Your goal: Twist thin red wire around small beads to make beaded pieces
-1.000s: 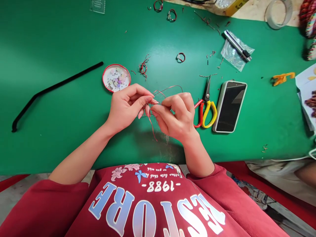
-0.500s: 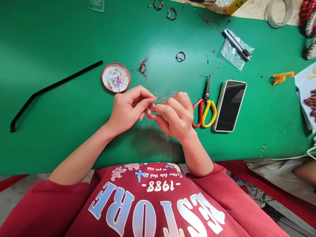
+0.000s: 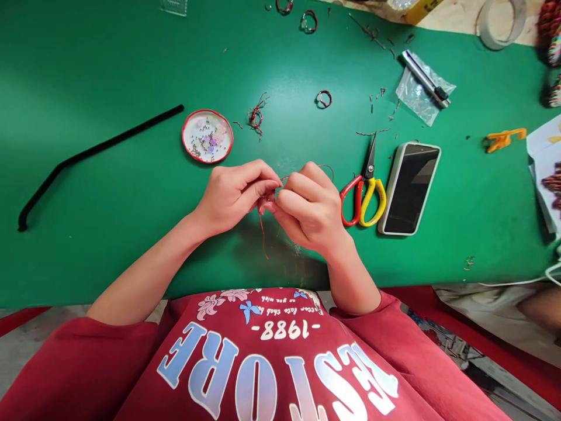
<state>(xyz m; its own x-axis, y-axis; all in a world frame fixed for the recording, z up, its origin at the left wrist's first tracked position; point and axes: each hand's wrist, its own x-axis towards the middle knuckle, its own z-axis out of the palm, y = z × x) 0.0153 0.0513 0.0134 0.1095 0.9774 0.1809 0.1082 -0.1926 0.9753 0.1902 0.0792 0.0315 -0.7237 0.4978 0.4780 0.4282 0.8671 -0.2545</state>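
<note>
My left hand [image 3: 234,196] pinches a thin red cord [image 3: 263,237], whose loose end hangs below the fingertips. My right hand [image 3: 309,207] is closed on the same cordwork, its fingertips close beside the left ones. A thin strand loops out behind the right knuckles. The knotted part between the fingers is mostly hidden. Up and left of the hands lies a red-rimmed lid [image 3: 186,153] with small beads and pastel pieces. Scissors [image 3: 370,169] with one red and one yellow handle lie right of my right hand.
A phone [image 3: 408,190] lies beyond the scissors. Farther back are a tangled cord piece [image 3: 255,118], a finished-looking ring [image 3: 324,99] and a cutter [image 3: 425,79] on a plastic bag. A bent black strip [image 3: 100,146] lies left, an orange clip [image 3: 505,140] right.
Both hands have shifted slightly toward my body. My right fingers have curled in closer to the left ones, and the strand behind them now forms a rounder loop.
</note>
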